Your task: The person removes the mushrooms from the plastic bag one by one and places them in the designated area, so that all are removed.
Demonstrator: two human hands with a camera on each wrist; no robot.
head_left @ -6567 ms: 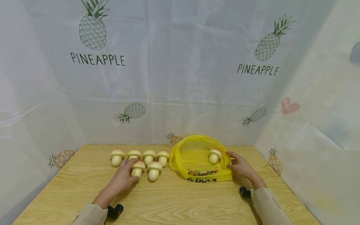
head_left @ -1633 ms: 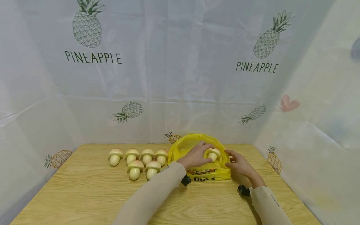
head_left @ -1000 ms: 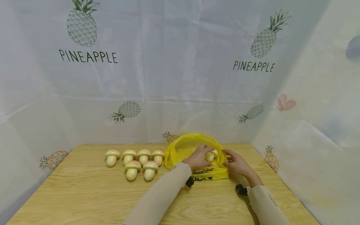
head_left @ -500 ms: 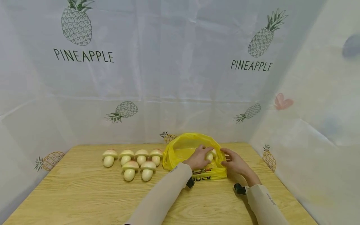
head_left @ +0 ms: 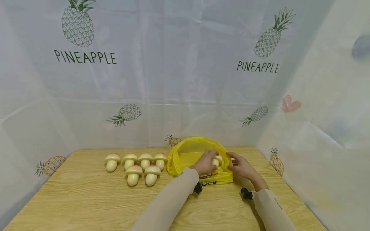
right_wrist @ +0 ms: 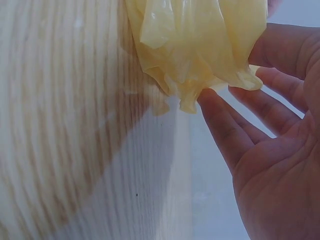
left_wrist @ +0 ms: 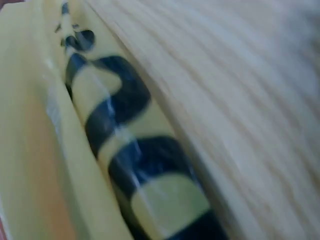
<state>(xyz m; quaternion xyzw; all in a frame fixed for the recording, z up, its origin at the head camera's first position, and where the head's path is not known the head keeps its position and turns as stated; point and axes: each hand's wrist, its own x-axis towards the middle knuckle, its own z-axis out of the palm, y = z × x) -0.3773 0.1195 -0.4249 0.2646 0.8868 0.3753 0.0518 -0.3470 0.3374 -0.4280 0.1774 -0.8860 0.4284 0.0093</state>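
A yellow plastic bag (head_left: 188, 150) lies with its mouth facing me on the wooden table. My left hand (head_left: 204, 162) reaches into it, thumb and fingers around a toy mushroom (head_left: 216, 161) with a pale stem. In the left wrist view, the bag's black-printed front (left_wrist: 120, 100) fills the middle, and neither the hand's grip nor the mushroom shows. My right hand (head_left: 241, 165) holds the bag's right edge. The right wrist view shows its fingers (right_wrist: 220, 120) bent at the crumpled yellow plastic (right_wrist: 200, 45).
Left of the bag, several toy mushrooms (head_left: 133, 175) stand in two rows on the wooden table (head_left: 86, 199). Behind and beside the table hangs a white sheet (head_left: 185, 80) printed with pineapples.
Since the oldest frame, my left hand has moved from a mushroom on the table into the bag. Over the last second the mushroom there has tilted and straightened. My right hand stays at the bag.
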